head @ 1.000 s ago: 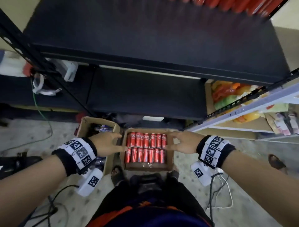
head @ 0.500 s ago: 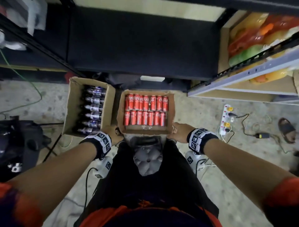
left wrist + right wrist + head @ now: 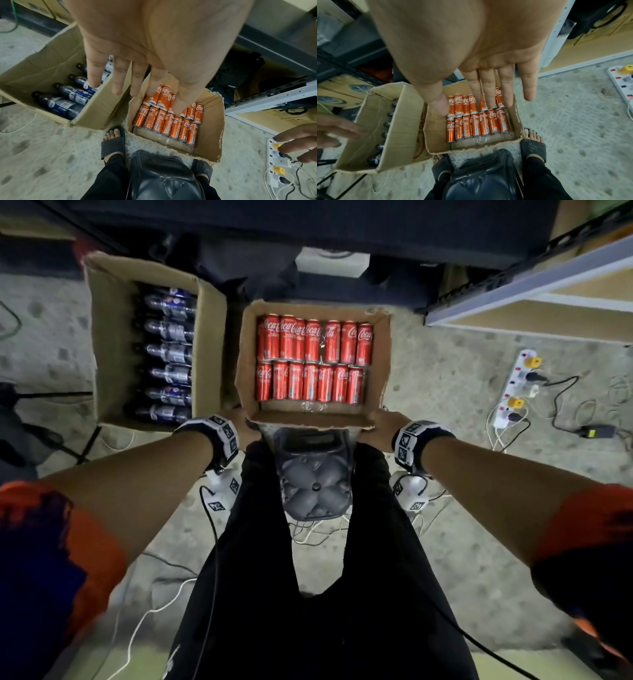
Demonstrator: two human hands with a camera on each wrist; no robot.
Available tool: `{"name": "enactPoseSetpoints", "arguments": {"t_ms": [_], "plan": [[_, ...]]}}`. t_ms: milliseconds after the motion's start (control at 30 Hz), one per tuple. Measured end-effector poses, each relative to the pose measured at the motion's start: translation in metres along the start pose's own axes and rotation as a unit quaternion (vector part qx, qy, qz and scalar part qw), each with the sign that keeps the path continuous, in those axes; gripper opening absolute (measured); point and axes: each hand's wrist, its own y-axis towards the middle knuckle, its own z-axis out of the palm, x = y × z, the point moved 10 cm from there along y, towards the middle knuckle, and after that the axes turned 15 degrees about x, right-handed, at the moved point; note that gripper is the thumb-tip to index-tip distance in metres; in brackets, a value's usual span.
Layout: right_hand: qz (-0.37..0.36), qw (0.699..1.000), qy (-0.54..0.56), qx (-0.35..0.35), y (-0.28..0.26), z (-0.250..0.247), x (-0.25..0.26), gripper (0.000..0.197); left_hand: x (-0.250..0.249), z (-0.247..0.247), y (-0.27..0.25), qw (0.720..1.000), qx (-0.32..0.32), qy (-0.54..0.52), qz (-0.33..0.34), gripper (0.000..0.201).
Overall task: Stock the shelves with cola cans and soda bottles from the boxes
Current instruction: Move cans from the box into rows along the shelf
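A torn cardboard box (image 3: 247,371) on the floor holds two rows of red cola cans (image 3: 311,361) lying on their sides. Left of it a taller box (image 3: 109,337) holds dark soda bottles (image 3: 168,354) lying in a row. My left hand (image 3: 247,426) is at the can box's near left corner and my right hand (image 3: 378,429) at its near right corner. The wrist views show the left hand (image 3: 137,86) and the right hand (image 3: 488,97) above the cans, fingers straight and spread, holding nothing.
A black shelf rack (image 3: 308,220) stands beyond the boxes, a white shelf frame (image 3: 531,289) at the right. A power strip (image 3: 520,385) with cables lies on the floor to the right. My sandalled feet (image 3: 113,142) stand just before the can box.
Both hands have drawn back from the can box's sides to its near corners. The view has tilted down, away from the shelves and onto the boxes.
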Motion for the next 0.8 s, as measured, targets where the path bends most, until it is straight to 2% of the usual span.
{"name": "enactPoseSetpoints", "arguments": {"t_ms": [33,133,200,233,333,400,467,500,567,633,700,800], "plan": [[0.005,1.000,0.000,0.000,0.014,0.003,-0.003,0.046,0.004,0.001,0.021,1.000,0.003,0.002,-0.002,0.023],[0.013,1.000,-0.003,0.013,0.059,0.010,-0.012,0.030,0.011,0.000,0.079,1.000,0.000,-0.002,0.003,0.032],[-0.004,1.000,0.007,0.007,0.085,0.011,-0.011,0.021,0.013,0.002,0.109,1.000,0.008,-0.002,0.002,0.022],[-0.014,1.000,0.015,0.007,0.099,0.012,-0.008,0.025,0.012,0.001,0.115,1.000,0.009,-0.008,0.002,0.025],[-0.027,0.999,0.030,0.032,0.153,0.022,-0.011,0.050,0.014,-0.006,0.170,1.000,-0.004,-0.012,0.016,0.053],[-0.023,0.998,0.028,0.043,0.198,0.025,-0.018,0.060,0.005,-0.017,0.180,0.999,-0.019,-0.016,0.032,0.049],[-0.016,0.999,0.003,0.035,0.213,0.015,-0.004,0.069,-0.005,-0.031,0.179,0.997,-0.036,-0.048,0.042,0.026],[-0.010,1.000,-0.010,0.027,0.223,0.010,0.000,0.069,-0.007,-0.036,0.189,0.996,-0.046,-0.053,0.051,0.024],[-0.011,0.999,-0.030,0.019,0.245,0.003,0.005,0.076,-0.011,-0.045,0.210,0.993,-0.063,-0.073,0.064,0.032],[-0.022,0.998,-0.052,0.019,0.274,-0.001,0.010,0.087,-0.012,-0.054,0.232,0.990,-0.075,-0.093,0.075,0.032],[-0.033,0.997,-0.063,0.021,0.301,-0.005,0.014,0.098,-0.012,-0.064,0.257,0.990,-0.085,-0.090,0.074,0.042],[-0.053,0.996,-0.076,0.014,0.335,-0.019,0.028,0.095,-0.007,-0.082,0.301,0.989,-0.101,-0.089,0.062,0.047]]}}
